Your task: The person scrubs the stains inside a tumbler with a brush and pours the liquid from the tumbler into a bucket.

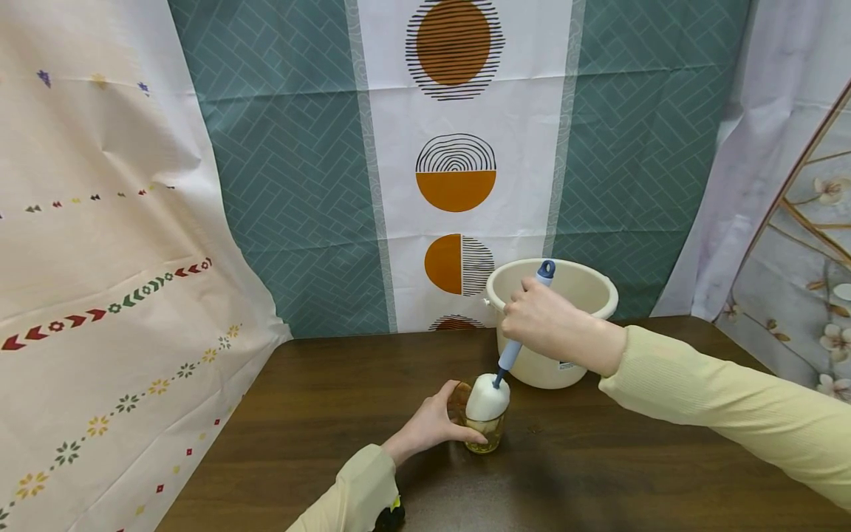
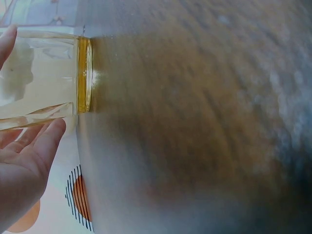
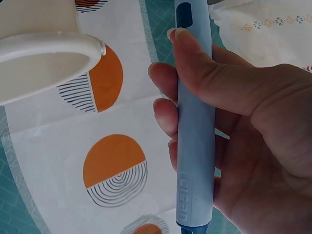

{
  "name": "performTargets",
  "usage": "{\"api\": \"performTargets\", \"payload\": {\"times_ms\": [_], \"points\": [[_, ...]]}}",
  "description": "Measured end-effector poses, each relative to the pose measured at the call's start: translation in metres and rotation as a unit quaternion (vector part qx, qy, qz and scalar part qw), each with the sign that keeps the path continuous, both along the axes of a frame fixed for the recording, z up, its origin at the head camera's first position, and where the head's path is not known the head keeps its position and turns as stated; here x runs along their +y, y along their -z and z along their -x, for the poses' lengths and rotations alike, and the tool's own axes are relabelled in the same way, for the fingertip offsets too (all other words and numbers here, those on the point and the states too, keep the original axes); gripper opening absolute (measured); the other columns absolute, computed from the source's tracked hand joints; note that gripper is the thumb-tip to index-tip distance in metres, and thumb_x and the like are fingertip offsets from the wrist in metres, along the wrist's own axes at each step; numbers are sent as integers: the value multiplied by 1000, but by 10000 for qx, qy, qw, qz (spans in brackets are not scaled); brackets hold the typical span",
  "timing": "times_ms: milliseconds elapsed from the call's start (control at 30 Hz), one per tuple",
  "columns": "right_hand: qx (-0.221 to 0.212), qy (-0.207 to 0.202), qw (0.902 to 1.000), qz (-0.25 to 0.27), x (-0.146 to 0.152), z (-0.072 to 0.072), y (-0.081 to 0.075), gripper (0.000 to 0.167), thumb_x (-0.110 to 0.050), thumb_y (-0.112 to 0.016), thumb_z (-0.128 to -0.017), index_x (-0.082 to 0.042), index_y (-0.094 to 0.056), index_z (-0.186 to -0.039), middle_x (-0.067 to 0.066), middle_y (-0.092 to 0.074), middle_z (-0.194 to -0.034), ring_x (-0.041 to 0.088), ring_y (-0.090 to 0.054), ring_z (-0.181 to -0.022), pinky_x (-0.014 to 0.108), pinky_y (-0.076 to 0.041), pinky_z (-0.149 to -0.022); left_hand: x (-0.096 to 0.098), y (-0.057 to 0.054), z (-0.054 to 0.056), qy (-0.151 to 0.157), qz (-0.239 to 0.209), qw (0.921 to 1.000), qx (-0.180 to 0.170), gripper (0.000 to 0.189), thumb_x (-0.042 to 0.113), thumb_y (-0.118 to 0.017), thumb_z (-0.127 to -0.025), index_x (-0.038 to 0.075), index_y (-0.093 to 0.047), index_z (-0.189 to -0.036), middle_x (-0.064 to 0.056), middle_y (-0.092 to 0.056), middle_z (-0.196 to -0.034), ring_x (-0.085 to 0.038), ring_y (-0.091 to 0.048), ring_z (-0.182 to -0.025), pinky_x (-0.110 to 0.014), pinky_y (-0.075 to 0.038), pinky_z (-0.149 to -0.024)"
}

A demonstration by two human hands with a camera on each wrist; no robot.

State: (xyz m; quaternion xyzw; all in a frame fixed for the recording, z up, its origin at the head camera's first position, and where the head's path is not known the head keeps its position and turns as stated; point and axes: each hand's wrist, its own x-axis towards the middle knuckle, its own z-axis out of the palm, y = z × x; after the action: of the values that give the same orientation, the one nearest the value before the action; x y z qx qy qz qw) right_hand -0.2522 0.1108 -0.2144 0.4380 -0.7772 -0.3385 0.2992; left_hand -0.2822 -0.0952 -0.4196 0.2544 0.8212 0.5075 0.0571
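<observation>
On the wooden table stands an amber glass cup [image 1: 484, 437], its base on the tabletop. My left hand [image 1: 435, 423] holds it from the left side, thumb in front and fingers behind. The left wrist view shows the cup's clear wall and thick yellow base [image 2: 85, 75] lying sideways in the picture. My right hand [image 1: 541, 319] grips the light blue handle [image 3: 195, 141] of a cup brush, fingers wrapped round it. The brush's white sponge head [image 1: 487, 399] points down, its lower part inside the cup and its upper part above the rim.
A cream bucket [image 1: 547, 373] stands on the table behind and to the right of the cup, close to my right forearm. The dark wooden table [image 1: 319, 414] meets patterned curtains [image 1: 286, 185] at the back and cloth [image 1: 100, 295] at the left.
</observation>
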Motion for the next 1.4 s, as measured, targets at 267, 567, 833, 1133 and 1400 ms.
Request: {"api": "performTargets", "payload": {"times_ms": [267,567,833,1133,1400], "points": [[33,-58,10000,16,-3,4,10,18,-18,-78,-65,-21,-61,-58,-2,-55,-60,17,-47,-53,30,-32,-56,0,0,0,26,-38,10000,8,68,27,-83,-65,13,-44,-119,5,-57,-103,-10,-54,-93,-29,-45,-74],[72,-114,9999,-11,-6,7,18,16,-15,-78,-66,-20,-64,-61,-2,-58,-63,17,-50,-57,30,-32,-58,0,0,0,92,-177,9998,1,67,24,-83,-66,13,-44,-119,5,-57,-103,-10,-55,-94,-28,-45,-75],[-26,16,9999,-162,-9,7,22,12,-16,-78,-68,-19,-67,-64,0,-59,-63,17,-52,-60,30,-34,-59,1,-1,0,95,-188,9998,-52,67,24,-83,-66,13,-44,-119,4,-56,-104,-10,-54,-94,-28,-45,-75],[-12,-37,9997,-230,-11,9,28,12,-14,-76,-69,-20,-67,-64,-1,-59,-63,18,-53,-61,30,-34,-58,1,-1,-1,113,-169,9998,-37,67,24,-83,-65,11,-44,-119,4,-56,-103,-10,-54,-95,-28,-45,-74],[200,-21,9988,-438,-14,9,32,11,-17,-75,-72,-22,-66,-66,-1,-58,-62,18,-50,-57,29,-32,-57,1,-1,0,64,-46,9999,110,69,26,-83,-65,8,-44,-119,6,-57,-102,-10,-53,-94,-28,-44,-75]]}}
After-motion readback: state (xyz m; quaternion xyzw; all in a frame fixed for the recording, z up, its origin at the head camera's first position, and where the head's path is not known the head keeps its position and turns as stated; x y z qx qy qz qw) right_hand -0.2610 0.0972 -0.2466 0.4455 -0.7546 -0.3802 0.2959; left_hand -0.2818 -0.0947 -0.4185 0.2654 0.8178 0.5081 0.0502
